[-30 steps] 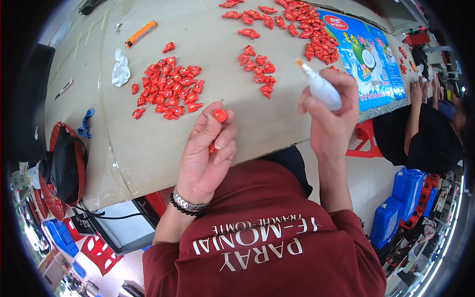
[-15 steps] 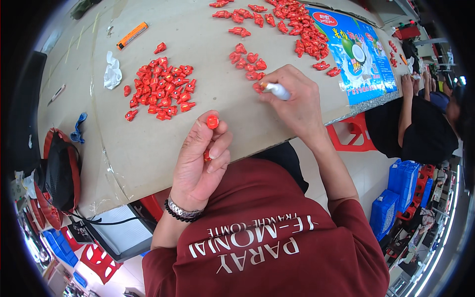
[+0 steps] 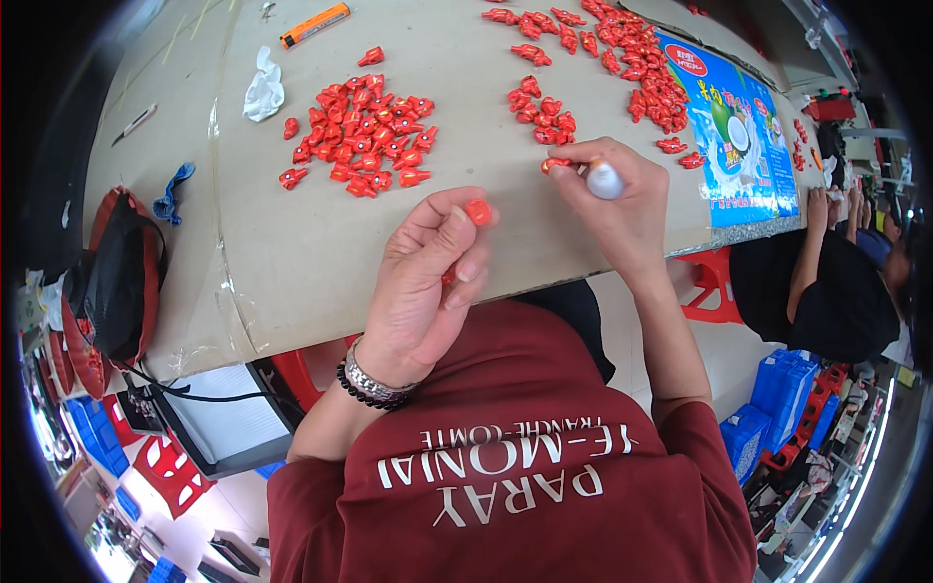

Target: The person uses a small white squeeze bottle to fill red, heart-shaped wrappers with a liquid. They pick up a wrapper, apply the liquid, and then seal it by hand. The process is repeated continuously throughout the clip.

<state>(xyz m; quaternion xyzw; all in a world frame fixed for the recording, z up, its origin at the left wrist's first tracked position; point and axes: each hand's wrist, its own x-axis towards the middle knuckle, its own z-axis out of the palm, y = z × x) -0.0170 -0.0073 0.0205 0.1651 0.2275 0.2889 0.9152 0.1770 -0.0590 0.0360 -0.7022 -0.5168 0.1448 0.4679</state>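
My left hand [image 3: 428, 260] is raised over the table's near edge, closed, with a small red plastic piece [image 3: 477, 213] pinched between thumb and forefinger. Part of a second red piece [image 3: 448, 276] shows among its curled fingers. To its right, my right hand [image 3: 627, 199] has another small red piece [image 3: 554, 165] at its thumb and fingertips. That same hand grips a white pen-like tube [image 3: 604, 182], its rounded end turned up and its tip hidden. Just beyond my right fingertips lies a small cluster of red pieces [image 3: 552, 121].
A heap of red pieces [image 3: 364, 141] lies left of centre, and a larger one [image 3: 656, 78] at the far right by a blue printed sheet [image 3: 724, 131]. An orange stick-shaped object [image 3: 315, 25], crumpled tissue [image 3: 263, 85] and cutter [image 3: 134, 124] lie leftward. Another person [image 3: 816, 282] sits at right.
The view has shifted, so the table's things appear farther right and higher. My right hand has drawn a red piece slightly toward me, and the white tube has tipped with its end up.
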